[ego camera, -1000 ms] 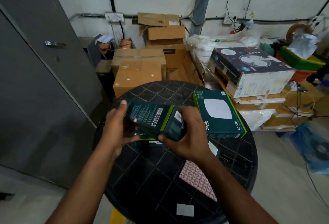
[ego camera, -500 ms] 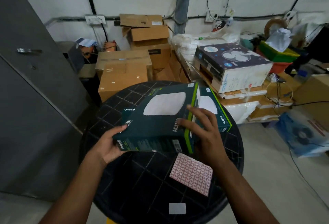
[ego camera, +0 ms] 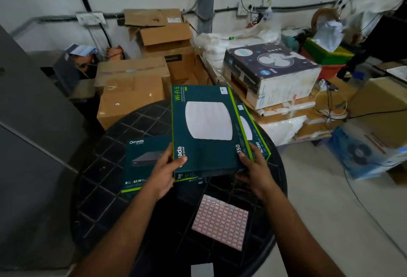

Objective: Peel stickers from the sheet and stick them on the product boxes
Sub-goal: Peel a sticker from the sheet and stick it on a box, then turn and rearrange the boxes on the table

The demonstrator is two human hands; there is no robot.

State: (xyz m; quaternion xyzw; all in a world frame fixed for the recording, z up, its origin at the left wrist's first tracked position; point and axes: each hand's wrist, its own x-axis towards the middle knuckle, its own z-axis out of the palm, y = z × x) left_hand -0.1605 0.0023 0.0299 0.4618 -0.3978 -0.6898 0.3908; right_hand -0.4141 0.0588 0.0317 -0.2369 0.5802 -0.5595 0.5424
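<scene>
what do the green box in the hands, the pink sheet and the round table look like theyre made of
Green box: printed cardboard, slight sheen; crisp folded edges, lime trim.
Pink sheet: paper sticker sheet, matte; lies flat, gridded with small pink labels.
Round table: probably moulded black plastic, semi-gloss; raised grid ribs catch the light.

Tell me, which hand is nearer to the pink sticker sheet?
Right. The right hand is just above the sticker sheet; the left hand is farther, up-left.

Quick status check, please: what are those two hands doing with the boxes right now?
Left hand and right hand grip Wi-Fi box. Sticker sheet lies untouched on table. Nothing in the way.
</scene>
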